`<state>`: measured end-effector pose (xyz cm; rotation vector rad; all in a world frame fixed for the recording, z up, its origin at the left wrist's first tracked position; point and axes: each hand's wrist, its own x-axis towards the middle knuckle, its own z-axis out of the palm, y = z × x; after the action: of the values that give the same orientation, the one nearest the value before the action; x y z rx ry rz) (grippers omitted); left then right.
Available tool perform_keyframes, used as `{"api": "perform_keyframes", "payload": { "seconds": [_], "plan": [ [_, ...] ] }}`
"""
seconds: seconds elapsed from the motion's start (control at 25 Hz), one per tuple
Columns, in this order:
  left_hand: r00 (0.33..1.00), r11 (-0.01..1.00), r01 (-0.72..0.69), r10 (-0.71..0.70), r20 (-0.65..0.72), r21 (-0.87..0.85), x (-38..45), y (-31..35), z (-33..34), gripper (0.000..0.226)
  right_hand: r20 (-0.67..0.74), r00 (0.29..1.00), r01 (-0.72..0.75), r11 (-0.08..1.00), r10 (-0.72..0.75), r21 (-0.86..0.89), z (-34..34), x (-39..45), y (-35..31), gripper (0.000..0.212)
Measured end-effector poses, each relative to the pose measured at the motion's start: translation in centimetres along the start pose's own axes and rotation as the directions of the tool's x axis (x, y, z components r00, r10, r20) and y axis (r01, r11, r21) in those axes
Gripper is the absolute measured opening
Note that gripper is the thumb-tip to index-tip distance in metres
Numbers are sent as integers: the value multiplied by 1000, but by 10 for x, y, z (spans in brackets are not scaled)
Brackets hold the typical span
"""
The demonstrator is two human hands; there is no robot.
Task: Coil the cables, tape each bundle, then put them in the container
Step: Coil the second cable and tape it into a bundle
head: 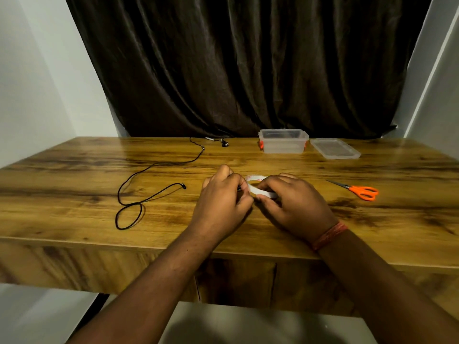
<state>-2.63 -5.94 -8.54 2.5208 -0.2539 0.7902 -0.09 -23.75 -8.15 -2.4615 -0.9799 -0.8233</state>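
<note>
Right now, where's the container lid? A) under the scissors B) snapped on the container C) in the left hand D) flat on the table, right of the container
D: the clear lid lies flat on the table just right of the open container, well apart from the scissors; both the left hand and the right hand are on the tape roll.

- Both hands meet over the middle of the wooden table (74, 165): the left hand (221, 202) and the right hand (295, 207) grip a white roll of tape (258, 186) between them.
- A black cable (139, 194) lies loose and uncoiled to the left.
- At the far edge stands an open clear container (283, 142), its lid (335, 148) flat just beside it.
- Orange-handled scissors (360, 191) lie to the right.
- A dark curtain (248, 65) hangs behind.
</note>
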Motion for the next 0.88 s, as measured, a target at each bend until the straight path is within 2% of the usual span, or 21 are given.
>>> {"api": "perform_keyframes", "payload": {
  "seconds": [0.12, 0.2, 0.28, 0.44, 0.6, 0.88],
  "plan": [
    [998, 998, 53, -54, -20, -26, 3, -3, 1, 7, -6, 1000, -16, 1000, 16, 12, -1, 0, 0, 16],
    [994, 991, 79, -87, -63, -111, 5, -7, 1, 9, -20, 999, -41, 999, 41, 4, -2, 0, 2, 15],
    [995, 987, 63, -74, -69, -150, 5, -9, 2, 15, -28, 998, -61, 998, 61, 3, -3, 0, 3, 15],
    [1000, 1000, -14, 14, -7, -2, 3, -5, 5, 32, -18, 999, -31, 999, 31, -30, 1, 0, 1, 14],
    [995, 996, -90, 91, -47, 25, 1, -6, 5, 16, -20, 1000, -24, 998, 23, -59, 1, 0, -2, 18],
    [998, 995, -43, 39, -43, -85, 3, -7, 5, 5, -4, 999, -35, 998, 35, -48, 1, 0, -2, 16]
  ]
}}
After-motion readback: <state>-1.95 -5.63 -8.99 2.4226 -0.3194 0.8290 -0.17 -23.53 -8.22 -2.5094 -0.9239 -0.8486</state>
